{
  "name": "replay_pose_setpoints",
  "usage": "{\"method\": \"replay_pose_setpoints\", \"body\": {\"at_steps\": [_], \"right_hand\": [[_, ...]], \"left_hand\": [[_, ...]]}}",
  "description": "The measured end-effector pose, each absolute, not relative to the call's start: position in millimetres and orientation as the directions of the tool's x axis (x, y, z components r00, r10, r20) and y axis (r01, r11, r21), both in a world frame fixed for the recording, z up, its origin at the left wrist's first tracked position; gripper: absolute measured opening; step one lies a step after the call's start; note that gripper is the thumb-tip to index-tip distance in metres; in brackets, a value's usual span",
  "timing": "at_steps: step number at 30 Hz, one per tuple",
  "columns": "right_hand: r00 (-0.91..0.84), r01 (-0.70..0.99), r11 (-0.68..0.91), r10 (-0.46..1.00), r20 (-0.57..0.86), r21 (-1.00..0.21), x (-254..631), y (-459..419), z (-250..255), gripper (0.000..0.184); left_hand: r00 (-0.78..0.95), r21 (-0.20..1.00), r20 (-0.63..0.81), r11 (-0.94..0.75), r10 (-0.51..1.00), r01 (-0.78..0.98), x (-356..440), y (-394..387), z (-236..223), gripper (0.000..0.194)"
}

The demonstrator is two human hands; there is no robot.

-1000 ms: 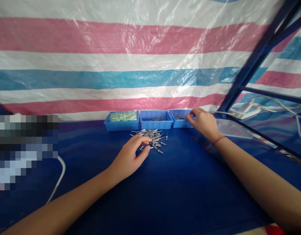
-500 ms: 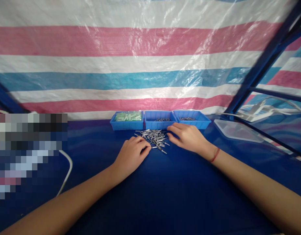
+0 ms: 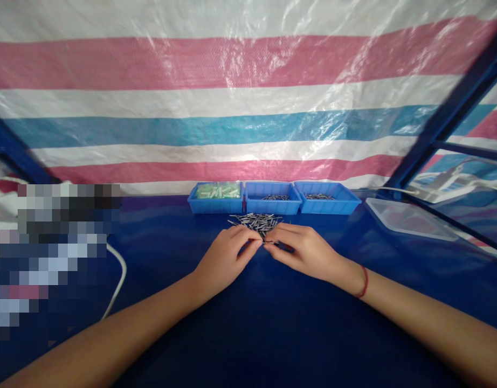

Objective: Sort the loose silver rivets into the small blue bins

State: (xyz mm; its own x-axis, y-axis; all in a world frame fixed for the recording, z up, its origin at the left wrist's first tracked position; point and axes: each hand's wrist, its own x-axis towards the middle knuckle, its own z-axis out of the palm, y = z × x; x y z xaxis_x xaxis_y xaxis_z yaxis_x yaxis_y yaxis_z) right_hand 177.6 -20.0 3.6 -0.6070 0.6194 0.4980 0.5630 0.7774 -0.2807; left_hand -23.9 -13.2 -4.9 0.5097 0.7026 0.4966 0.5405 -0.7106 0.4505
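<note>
Over the near edge of a pile of silver blind rivets [image 3: 257,218], my two hands meet almost fingertip to fingertip. Thumb and forefinger of my left hand [image 3: 228,256] pinch a thin rivet, mostly covered by the fingers. From the right, my right hand [image 3: 307,250], with a red cord at the wrist, closes its fingertips on a small metal piece that looks like a rivet; whether both hands hold the same one I cannot tell. Behind the pile stand a middle blue bin [image 3: 273,206] and a right blue bin [image 3: 331,205], each with small metal pieces inside.
A left blue bin [image 3: 216,206] holds pale green pieces in clear plastic. A translucent lid [image 3: 408,218] lies at the right, near a white power strip [image 3: 438,186] and a blue frame. A white cable [image 3: 121,269] crosses the blue table [image 3: 268,334] at the left, beside a blurred-out area.
My right hand has come from the right bin down to the pile, beside my left hand. My left hand has closed from an open grasp into a pinch on a rivet.
</note>
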Motion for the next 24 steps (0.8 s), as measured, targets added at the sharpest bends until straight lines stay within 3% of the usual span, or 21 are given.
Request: {"method": "replay_pose_setpoints", "body": {"at_steps": [7,12,24], "right_hand": [[-0.566,0.530,0.757,0.651,0.505,-0.383,176.5,-18.4,0.1,0.014],[-0.529,0.511,0.726,0.687,0.498,-0.460,176.5,-18.4,-1.1,0.014],[-0.522,0.488,0.723,0.691,0.500,-0.489,173.2,-19.6,-0.5,0.009]], "left_hand": [[0.419,0.658,0.459,-0.617,0.783,0.432,-24.8,-12.7,-2.3,0.009],[0.418,0.646,0.486,-0.638,0.768,0.420,-24.8,-12.8,-1.4,0.006],[0.424,0.623,0.513,-0.663,0.746,0.414,-25.0,-13.7,-1.6,0.006]]}}
